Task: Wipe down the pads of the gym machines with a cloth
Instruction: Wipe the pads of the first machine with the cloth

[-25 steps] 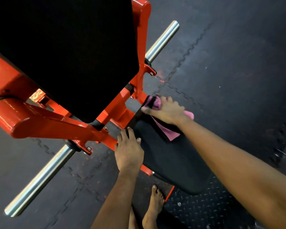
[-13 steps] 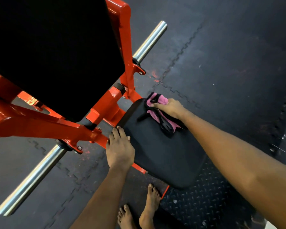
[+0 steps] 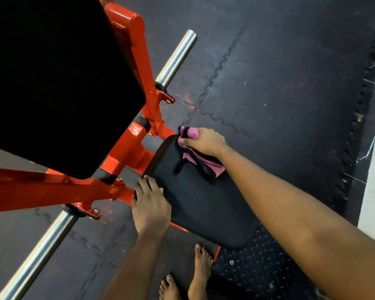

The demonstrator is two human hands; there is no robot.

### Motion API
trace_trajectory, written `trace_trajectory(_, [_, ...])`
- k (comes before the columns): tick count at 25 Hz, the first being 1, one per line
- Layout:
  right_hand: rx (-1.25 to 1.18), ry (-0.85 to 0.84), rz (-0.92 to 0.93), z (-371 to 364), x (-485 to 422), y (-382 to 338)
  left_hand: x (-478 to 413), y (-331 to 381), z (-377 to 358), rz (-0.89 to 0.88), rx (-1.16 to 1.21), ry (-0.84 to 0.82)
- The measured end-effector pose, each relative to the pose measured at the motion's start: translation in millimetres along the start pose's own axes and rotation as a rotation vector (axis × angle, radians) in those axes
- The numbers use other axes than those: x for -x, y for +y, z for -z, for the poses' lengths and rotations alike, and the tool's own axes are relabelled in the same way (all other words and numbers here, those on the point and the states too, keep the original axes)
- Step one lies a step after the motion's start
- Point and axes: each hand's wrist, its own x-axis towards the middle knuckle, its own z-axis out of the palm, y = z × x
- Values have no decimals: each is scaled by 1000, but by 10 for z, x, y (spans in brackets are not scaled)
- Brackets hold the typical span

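Mid-wipe, apparently: right hand [image 3: 206, 140] grasps cloth [image 3: 204, 166] at far corner of seat pad [image 3: 204, 208]; left hand [image 3: 151, 204], fingers [image 3: 146, 184] flat, braces pad edge. Back pad [image 3: 59, 83] likely outstanding.

The floor [image 3: 279, 72] is covered with dark rubber mats joined by jigsaw-toothed seams, and red flecks are scattered on it near the red frame [image 3: 52, 189]. A studded metal plate [image 3: 258, 267] is laid on the floor at the lower right, and two bare feet [image 3: 200, 271] are planted by its left edge. Above these, the black seat pad [image 3: 204, 208] is carried by the frame. A pink and black cloth [image 3: 210, 167] is spread on the pad's far part and is gripped at the far corner by the right hand [image 3: 206, 141]. The left hand [image 3: 151, 206] is laid flat on the pad's left edge.
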Motion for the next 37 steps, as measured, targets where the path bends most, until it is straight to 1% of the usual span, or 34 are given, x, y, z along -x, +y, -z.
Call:
trace_trajectory(1, [-62, -67, 11, -6, -103, -28, -6, -10, -21, -6, 4, 11])
trace_trajectory(3, [-173, -158, -15, 28, -85, 161, -13, -32, -37, -23, 13, 22])
trace_trajectory(6, [-256, -179, -71, 126, 278, 791, 0, -7, -2, -17, 3, 23])
trace_trajectory(9, [-315, -129, -170, 140, 692, 1298, 22, 7, 51, -11, 7, 5])
trace_trajectory(11, [-432, -48, -249, 94, 947, 1488, 30, 2, 84, -33, -20, 9])
trace_trajectory(13, [-625, 74, -321, -28, 1209, 1596, 18, -9, 108, -62, -52, 9])
trace_trajectory(17, [-989, 382, -503, -551, 1759, 1590, -28, -43, 159, -123, -102, -20])
trace_trajectory(19, [-1085, 492, -580, -903, 2025, 1430, -32, -70, 185, -168, -100, -35])
trace_trajectory(21, [-1133, 640, -723, -1234, 2208, 1191, -40, -110, 206, -228, -114, -28])
trace_trajectory(23, [-1193, 769, -837, -1428, 2371, 832, -86, -183, 227, -298, -156, -17])
trace_trajectory(25, [-1227, 871, -895, -1544, 2489, 540, -130, -267, 243, -364, -199, -14])
trace_trajectory(27, [-1191, 913, -935, -1603, 2518, 379, -153, -344, 266, -406, -240, -22])
trace_trajectory(28, [-1107, 920, -942, -1573, 2475, 385, -168, -376, 278, -426, -257, -24])
trace_trajectory(30, [-895, 889, -930, -1358, 2323, 512, -175, -416, 296, -467, -255, -12])
trace_trajectory(32, [-822, 832, -860, -1123, 2145, 743, -207, -454, 314, -477, -179, -11])
trace_trajectory(33, [-844, 814, -829, -1069, 2089, 808, -243, -493, 330, -473, -122, -16])
trace_trajectory(34, [-896, 832, -819, -1072, 2073, 822, -281, -548, 336, -473, -62, -25])
trace_trajectory(37, [-1080, 987, -994, -1362, 2154, 581, -380, -771, 344, -524, 152, -67])
